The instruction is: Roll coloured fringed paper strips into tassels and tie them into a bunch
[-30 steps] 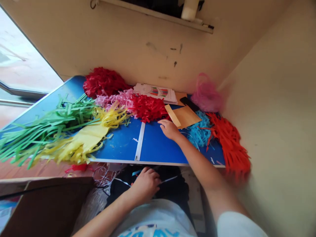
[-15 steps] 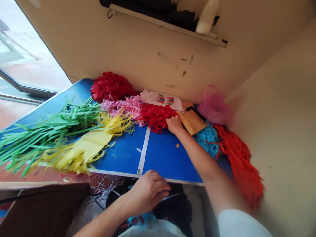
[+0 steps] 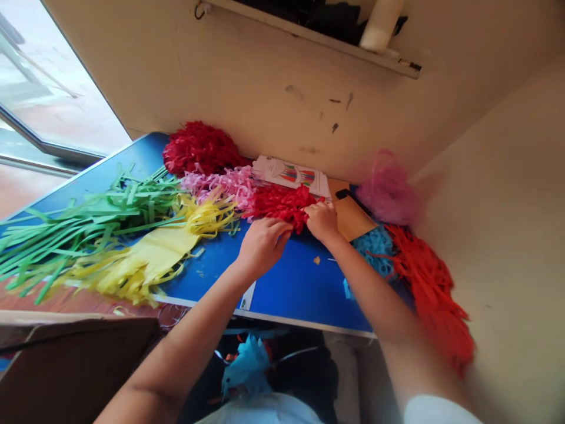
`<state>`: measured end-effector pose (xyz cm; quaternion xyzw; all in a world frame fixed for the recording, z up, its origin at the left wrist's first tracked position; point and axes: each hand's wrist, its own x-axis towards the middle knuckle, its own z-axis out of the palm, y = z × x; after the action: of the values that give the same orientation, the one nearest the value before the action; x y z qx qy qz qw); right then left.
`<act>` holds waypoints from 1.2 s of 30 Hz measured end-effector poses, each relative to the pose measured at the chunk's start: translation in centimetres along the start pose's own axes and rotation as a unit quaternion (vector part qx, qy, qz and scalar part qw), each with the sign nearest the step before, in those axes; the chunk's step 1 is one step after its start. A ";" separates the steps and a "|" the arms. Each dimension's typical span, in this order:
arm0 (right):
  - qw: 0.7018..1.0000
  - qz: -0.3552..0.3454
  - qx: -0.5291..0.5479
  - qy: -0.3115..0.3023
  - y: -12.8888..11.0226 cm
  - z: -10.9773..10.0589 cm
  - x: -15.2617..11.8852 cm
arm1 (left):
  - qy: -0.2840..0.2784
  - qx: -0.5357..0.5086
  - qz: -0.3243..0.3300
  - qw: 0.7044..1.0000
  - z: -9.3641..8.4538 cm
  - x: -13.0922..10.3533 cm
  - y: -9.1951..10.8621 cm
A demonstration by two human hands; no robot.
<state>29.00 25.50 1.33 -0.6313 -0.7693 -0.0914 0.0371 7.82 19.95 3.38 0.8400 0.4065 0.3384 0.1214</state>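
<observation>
A bright red fringed bundle point(image 3: 278, 201) lies at the middle of the blue table point(image 3: 300, 282). My left hand point(image 3: 265, 242) is closed at its front edge, the fingertips pressed on the red strips. At the bundle's right end, my right hand point(image 3: 321, 220) is closed on red strips. Pink fringe point(image 3: 238, 184) touches the bundle on the left, and printed sheets point(image 3: 293, 174) lie behind it. A brown paper piece point(image 3: 354, 219) is just right of my right hand.
Green strips point(image 3: 110, 212) and yellow fringe point(image 3: 154, 259) cover the table's left. A dark red pompom point(image 3: 200, 147) stands at the back. Blue shreds point(image 3: 375, 250) and orange-red fringe point(image 3: 432, 288) lie right. A shelf point(image 3: 318, 38) hangs above.
My left hand has moved up from the table's front edge to the red bundle. My right hand has shifted slightly right and stays at the bundle.
</observation>
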 end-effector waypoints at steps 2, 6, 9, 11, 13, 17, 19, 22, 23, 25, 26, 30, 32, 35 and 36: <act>1.000 -0.008 0.014 0.018 -0.9 -0.5 -0.2 | 0.023 0.027 0.019 0.999 1.3 2.3 -0.2; 0.998 0.000 0.062 0.022 -1.3 -0.7 -0.9 | -0.054 0.097 0.062 0.992 3.3 5.1 -2.0; 0.995 -0.005 0.101 -0.012 -0.5 -0.4 -1.3 | -0.081 0.126 0.062 0.987 3.4 5.1 -3.8; 0.994 -0.001 0.109 -0.016 0.0 -0.3 -1.5 | -0.082 0.129 0.062 0.986 3.0 4.7 -4.8; 0.994 0.020 0.109 -0.002 0.2 -0.4 -1.6 | -0.080 0.122 0.059 0.988 2.4 4.3 -5.4; 0.991 0.021 0.133 0.002 -0.2 -1.3 -1.6 | -0.014 -0.004 0.045 0.999 1.4 4.5 -5.1; 0.990 0.002 0.138 -0.001 -0.6 -1.8 -1.5 | 0.014 -0.071 0.036 0.997 1.3 5.0 -4.4; 0.992 -0.003 0.124 0.011 -1.0 -2.2 -1.5 | -0.026 -0.030 0.043 0.998 1.7 5.7 -3.6; 0.992 0.000 0.123 0.015 -1.2 -2.2 -1.6 | -0.052 0.008 0.055 0.997 1.9 5.8 -3.5; 0.991 0.011 0.129 0.023 -1.2 -2.1 -1.7 | -0.094 0.081 0.075 0.989 2.3 5.8 -3.6; 0.990 0.019 0.138 0.027 -1.2 -2.1 -1.7 | -0.107 0.108 0.078 0.985 2.4 5.7 -3.7; 0.980 0.057 0.186 0.043 -0.9 -1.5 -2.0 | -0.098 0.189 0.054 0.976 2.2 5.0 -4.4; 0.977 0.060 0.197 0.054 -0.8 -1.3 -2.1 | -0.063 0.204 0.035 0.976 1.8 4.9 -4.3; 0.979 0.023 0.181 0.086 -1.1 -1.0 -2.3 | 0.009 0.164 0.019 0.986 1.3 5.2 -3.6; 0.980 0.009 0.171 0.098 -1.3 -1.0 -2.3 | 0.014 0.142 0.031 0.989 1.4 5.5 -3.3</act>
<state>28.12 22.85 1.75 -0.6109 -0.7602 -0.0196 0.2202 9.14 26.32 3.36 0.8563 0.4256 0.2923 -0.0151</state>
